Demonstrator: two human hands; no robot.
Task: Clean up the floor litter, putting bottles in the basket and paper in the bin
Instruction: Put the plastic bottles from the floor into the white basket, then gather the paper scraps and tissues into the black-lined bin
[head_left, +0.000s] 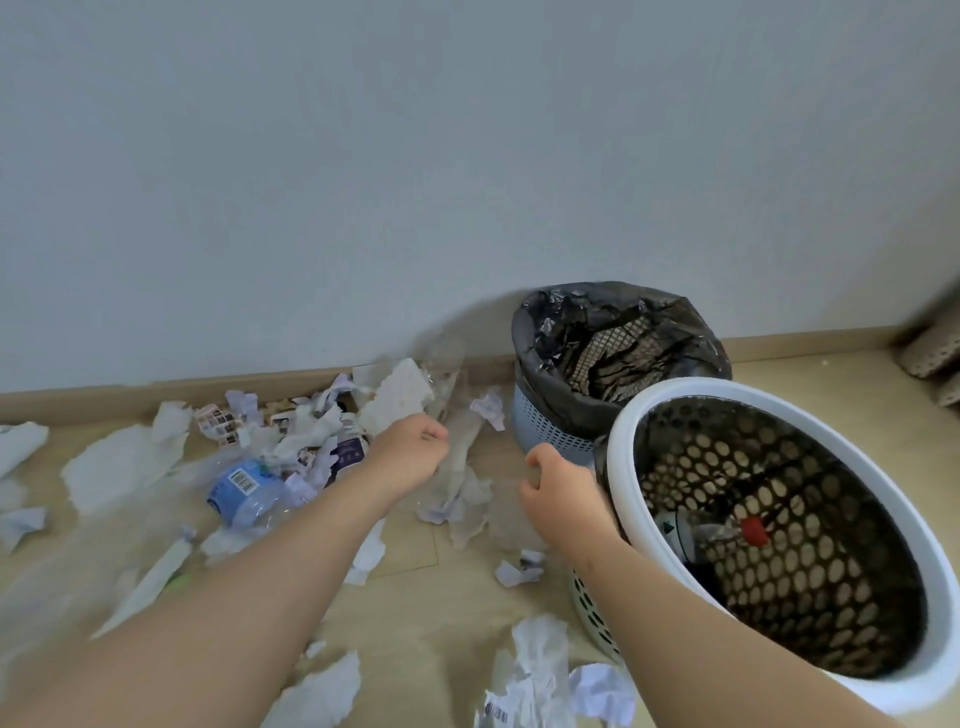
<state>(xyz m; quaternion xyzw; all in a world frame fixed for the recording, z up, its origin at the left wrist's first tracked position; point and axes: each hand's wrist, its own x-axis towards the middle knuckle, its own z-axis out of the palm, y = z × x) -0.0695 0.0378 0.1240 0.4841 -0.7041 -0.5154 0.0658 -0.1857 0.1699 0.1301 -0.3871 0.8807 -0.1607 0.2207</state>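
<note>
Left hand (410, 453), fingers (435, 434) curled, grips blurred clear bottle (450, 364).

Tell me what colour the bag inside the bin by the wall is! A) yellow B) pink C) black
C: the bin standing against the wall has a black bag lining it, folded out over its rim.
</note>
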